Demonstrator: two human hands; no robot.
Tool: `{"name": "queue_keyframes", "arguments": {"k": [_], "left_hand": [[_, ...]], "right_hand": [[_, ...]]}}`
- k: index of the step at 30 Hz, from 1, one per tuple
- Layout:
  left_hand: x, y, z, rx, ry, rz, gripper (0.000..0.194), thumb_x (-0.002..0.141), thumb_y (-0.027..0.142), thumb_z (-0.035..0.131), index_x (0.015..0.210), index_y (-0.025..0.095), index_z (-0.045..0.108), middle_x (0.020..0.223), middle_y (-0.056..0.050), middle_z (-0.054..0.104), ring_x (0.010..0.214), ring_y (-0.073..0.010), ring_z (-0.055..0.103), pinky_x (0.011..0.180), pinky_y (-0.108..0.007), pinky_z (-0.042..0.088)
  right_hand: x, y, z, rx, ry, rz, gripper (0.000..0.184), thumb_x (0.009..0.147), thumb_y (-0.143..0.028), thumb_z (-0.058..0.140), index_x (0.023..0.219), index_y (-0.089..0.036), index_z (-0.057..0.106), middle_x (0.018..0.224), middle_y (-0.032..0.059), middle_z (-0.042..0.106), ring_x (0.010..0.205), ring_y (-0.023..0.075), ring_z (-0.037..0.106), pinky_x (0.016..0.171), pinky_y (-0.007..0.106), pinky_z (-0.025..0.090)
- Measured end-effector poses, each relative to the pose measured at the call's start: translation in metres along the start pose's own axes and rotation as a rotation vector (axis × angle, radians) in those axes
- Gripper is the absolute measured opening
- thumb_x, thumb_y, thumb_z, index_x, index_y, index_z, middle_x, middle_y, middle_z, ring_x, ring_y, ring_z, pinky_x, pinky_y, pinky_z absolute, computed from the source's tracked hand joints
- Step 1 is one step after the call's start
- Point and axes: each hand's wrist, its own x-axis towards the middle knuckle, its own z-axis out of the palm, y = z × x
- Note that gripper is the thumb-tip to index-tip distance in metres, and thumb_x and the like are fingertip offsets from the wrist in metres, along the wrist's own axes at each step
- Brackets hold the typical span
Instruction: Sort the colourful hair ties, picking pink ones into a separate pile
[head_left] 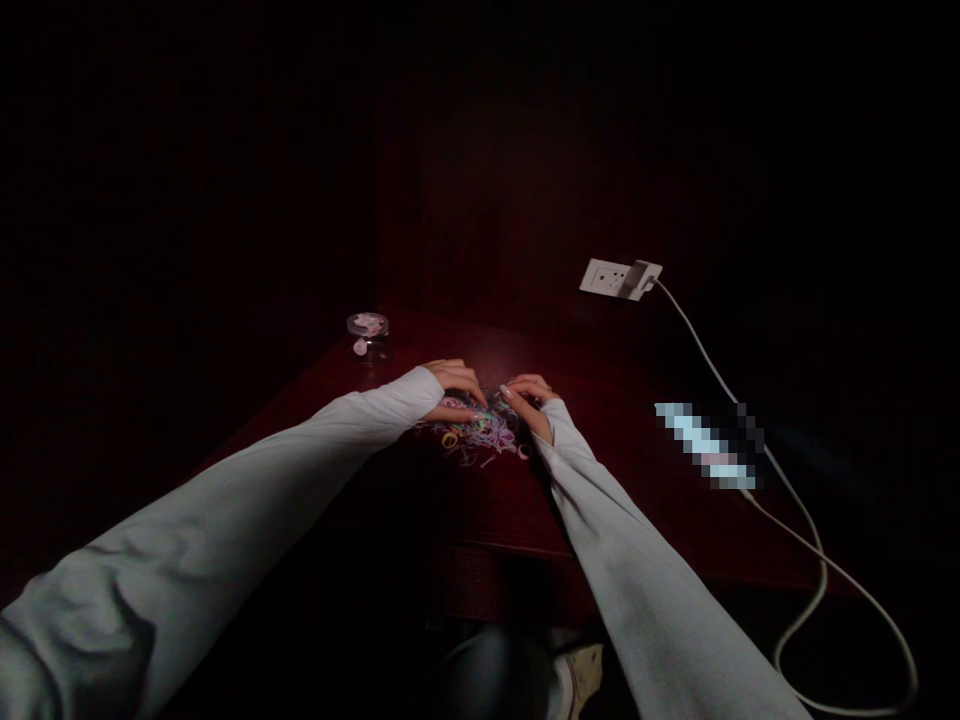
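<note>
A loose heap of small, colourful elastic hair bands lies on the dark red table, with purple, pink, green and yellow among the colours. My left hand reaches over the heap's left side, thumb and fingers apart, the fingertips down among the bands. On the other side, my right hand is at the heap's right edge with thumb tip and forefinger close together; whatever is between them is too small and dark to make out. One yellow band stands out at the near left of the heap.
A clear round container with pinkish pieces stands at the table's back left. On the right, a blurred-out phone-like device lies with a white cable running to a wall socket. The table's front edge is close to me.
</note>
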Motion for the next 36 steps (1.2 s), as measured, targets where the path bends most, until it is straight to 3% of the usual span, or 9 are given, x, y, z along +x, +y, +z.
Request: {"name": "queue_keyframes", "arguments": {"k": [11,22,30,36], "left_hand": [[0.004,0.012,0.012,0.026,0.009,-0.001,0.029,0.104,0.049,0.067,0.106,0.026,0.084,0.098,-0.004,0.080,0.096,-0.0205,0.065,0.090,-0.032,0.043],[0.001,0.011,0.009,0.018,0.048,-0.042,0.036,0.111,0.042,0.055,0.104,0.022,0.084,0.100,-0.005,0.081,0.095,-0.0194,0.066,0.090,-0.032,0.045],[0.000,0.013,0.005,0.028,0.040,-0.077,0.033,0.111,0.033,0.053,0.104,0.022,0.083,0.094,-0.003,0.079,0.095,-0.0191,0.065,0.093,-0.031,0.041],[0.002,0.007,0.012,0.084,0.046,-0.116,0.029,0.109,0.035,0.057,0.100,0.023,0.083,0.097,-0.002,0.079,0.096,-0.0193,0.063,0.090,-0.033,0.037]], "right_hand": [[-0.002,-0.011,0.010,0.061,-0.049,-0.006,0.037,0.088,-0.065,0.076,0.086,-0.028,0.082,0.111,0.0056,0.074,0.114,0.0253,0.067,0.110,0.044,0.048],[0.004,0.004,0.010,-0.061,0.041,0.051,0.039,0.086,-0.066,0.077,0.080,-0.028,0.081,0.105,0.0055,0.074,0.108,0.0278,0.066,0.114,0.051,0.037],[-0.005,-0.006,0.011,-0.103,0.057,0.023,0.039,0.092,-0.064,0.072,0.081,-0.027,0.080,0.106,0.0054,0.075,0.111,0.0273,0.066,0.114,0.050,0.037],[0.003,0.008,0.007,-0.125,0.102,0.019,0.043,0.089,-0.068,0.073,0.079,-0.027,0.080,0.103,0.0065,0.074,0.108,0.0283,0.062,0.104,0.047,0.042]]}}
